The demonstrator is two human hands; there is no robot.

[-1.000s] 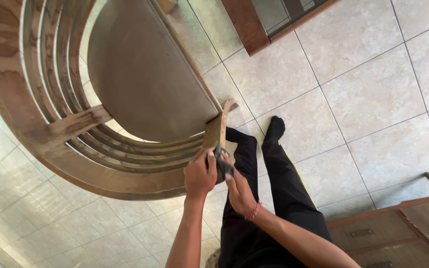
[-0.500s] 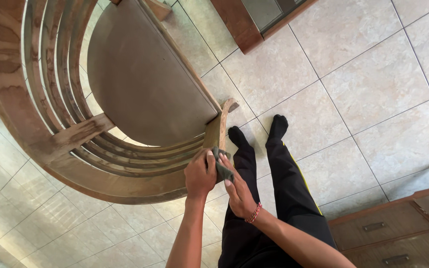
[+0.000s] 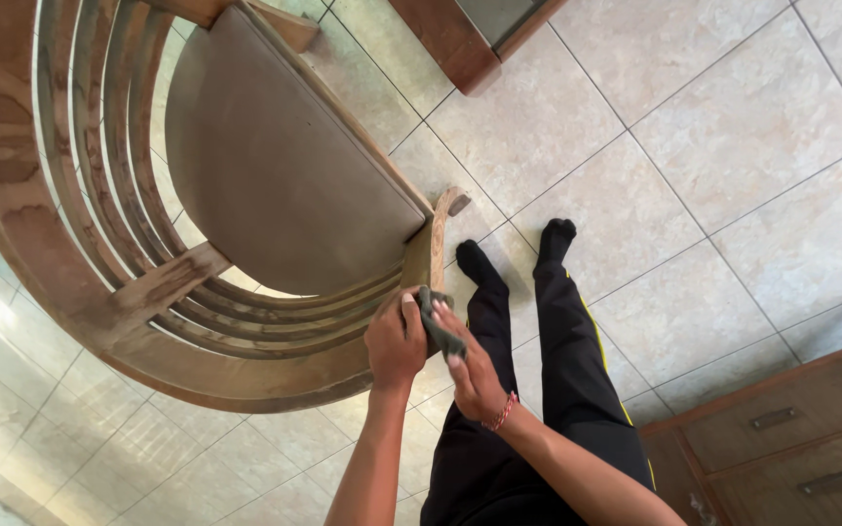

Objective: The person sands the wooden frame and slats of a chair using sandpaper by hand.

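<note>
Wooden chair [image 3: 99, 292]: curved slatted back and padded seat, seen from above, laid out across the tiled floor [image 3: 733, 127]; taken as the landmark here.

Left hand [image 3: 394, 341]: set at the chair's near end, where the curved rail meets the upright post. The fingers are curled, the thumb pressed against the wood. It touches the cloth on its right side.

Cloth [image 3: 439, 326]: small, dark grey-green, folded; pinched between the two hands, just beside the chair's post and touching it.

Right hand [image 3: 475, 375]: placed just right of the chair's post. The fingers are closed over the cloth; a red band is worn at the wrist.

Hands together, both clamped on the cloth.

Legs in dark trousers and dark socks [image 3: 548, 321]: extended on the floor right of the chair.

Wooden cabinet [image 3: 791, 429]: drawers with metal handles, well right of the chair.
</note>
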